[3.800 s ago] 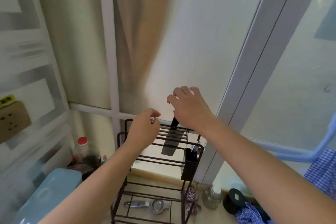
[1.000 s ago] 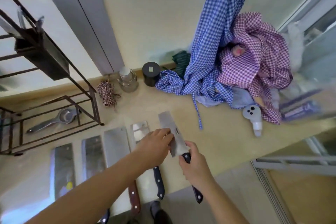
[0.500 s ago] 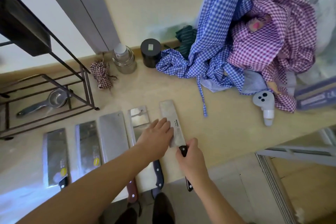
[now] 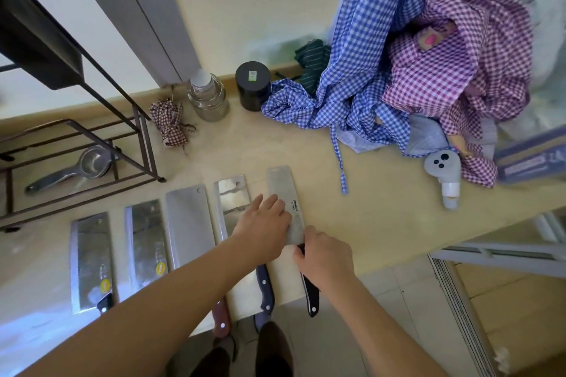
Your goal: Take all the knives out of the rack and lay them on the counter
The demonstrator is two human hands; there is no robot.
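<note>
Several cleavers lie side by side on the beige counter [image 4: 382, 208], blades pointing away from me. The rightmost, a black-handled cleaver [image 4: 283, 193], lies flat, its handle sticking out over the counter's front edge. My right hand [image 4: 324, 260] grips that handle near the blade. My left hand [image 4: 263, 226] rests flat with fingers spread on the rear part of its blade and the neighbouring blue-handled cleaver [image 4: 231, 197]. The dark metal rack [image 4: 92, 144] stands at the left; no knife shows in its visible part.
A metal strainer [image 4: 82, 167] lies in the rack's bottom shelf. A glass jar [image 4: 208, 98], a black canister [image 4: 252, 86] and a checked bundle [image 4: 168, 122] stand at the wall. Blue and purple gingham cloths [image 4: 413, 70] pile at the right beside a grey spray head [image 4: 444, 171].
I lifted the black-handled cleaver off the rack, carried it down and set it flat at the right end of the row. Both hands now rest on it.
</note>
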